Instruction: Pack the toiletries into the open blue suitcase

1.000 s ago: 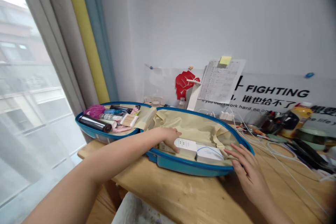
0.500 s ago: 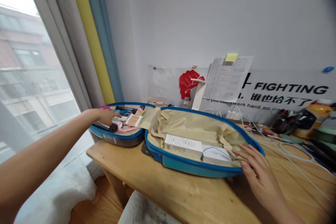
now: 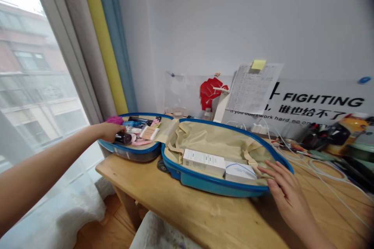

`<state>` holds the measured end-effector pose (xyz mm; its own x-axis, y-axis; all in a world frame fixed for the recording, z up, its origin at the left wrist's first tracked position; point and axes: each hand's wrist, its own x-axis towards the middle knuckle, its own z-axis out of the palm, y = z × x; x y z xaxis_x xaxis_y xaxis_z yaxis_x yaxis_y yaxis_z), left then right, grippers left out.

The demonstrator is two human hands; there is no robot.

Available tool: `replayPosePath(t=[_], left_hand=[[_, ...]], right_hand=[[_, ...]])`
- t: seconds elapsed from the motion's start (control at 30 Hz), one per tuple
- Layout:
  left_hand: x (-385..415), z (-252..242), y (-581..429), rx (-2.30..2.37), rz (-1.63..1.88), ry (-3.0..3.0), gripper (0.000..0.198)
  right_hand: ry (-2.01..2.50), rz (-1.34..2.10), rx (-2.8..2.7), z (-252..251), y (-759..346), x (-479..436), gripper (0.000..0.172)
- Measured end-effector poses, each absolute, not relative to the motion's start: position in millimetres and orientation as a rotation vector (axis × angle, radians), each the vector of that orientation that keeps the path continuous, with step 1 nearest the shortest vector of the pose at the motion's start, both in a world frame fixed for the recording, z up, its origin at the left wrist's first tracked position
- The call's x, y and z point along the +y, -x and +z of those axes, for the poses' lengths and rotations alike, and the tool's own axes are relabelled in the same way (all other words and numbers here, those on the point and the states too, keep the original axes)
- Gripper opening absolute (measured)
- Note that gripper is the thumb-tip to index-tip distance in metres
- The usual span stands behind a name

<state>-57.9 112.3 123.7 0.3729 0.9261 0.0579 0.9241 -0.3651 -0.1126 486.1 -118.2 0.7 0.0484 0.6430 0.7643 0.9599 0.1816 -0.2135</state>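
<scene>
A small blue suitcase [image 3: 224, 191] lies open on a wooden table, its two beige-lined halves side by side. Over the left half, the fingers of my left hand [image 3: 108, 131] are curled around one end of a black bottle [image 3: 124, 138]; part of the grip is hidden. Right behind that hand is a purple mesh bath puff [image 3: 114, 120]. Cotton swabs [image 3: 149, 133] in a flat pack lie among small toiletries there. My right hand [image 3: 288, 188], fingers spread, rests at the right end of the other half. Two white boxes, one long [image 3: 203, 161] and one shorter [image 3: 241, 172], lie inside it.
The wooden table [image 3: 210, 218] ends at its left near a curtained window. White cables [image 3: 327, 169], an orange bottle [image 3: 352, 132] and other clutter lie at the right. Behind the suitcase stand a white lamp [image 3: 221, 107] and a clear bottle [image 3: 207, 114]; a printed sheet [image 3: 253, 89] hangs above.
My left hand has drawn back a little to the left, and its fingers have closed on the black bottle. More of the purple puff shows. My right hand has stayed in place.
</scene>
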Motion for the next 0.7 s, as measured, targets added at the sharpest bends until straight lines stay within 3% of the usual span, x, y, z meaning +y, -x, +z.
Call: replayPosePath(t=[0.13,0.5,0.7], left_hand=[[110,136,55,-1.518,0.253,2.457,0.045],[78,182,-66,-1.053,-0.446,2.739,0.061],[35,170,-160,-0.568,-0.389,3.285,0.065]], right_hand=[[1.541,-0.487,-1.661,1,-485,-118,0.04],[1.544,-0.473,-1.667,2,-484,-119,0.04],[1.583,-0.424,-1.642,6,-482,-121,0.041]])
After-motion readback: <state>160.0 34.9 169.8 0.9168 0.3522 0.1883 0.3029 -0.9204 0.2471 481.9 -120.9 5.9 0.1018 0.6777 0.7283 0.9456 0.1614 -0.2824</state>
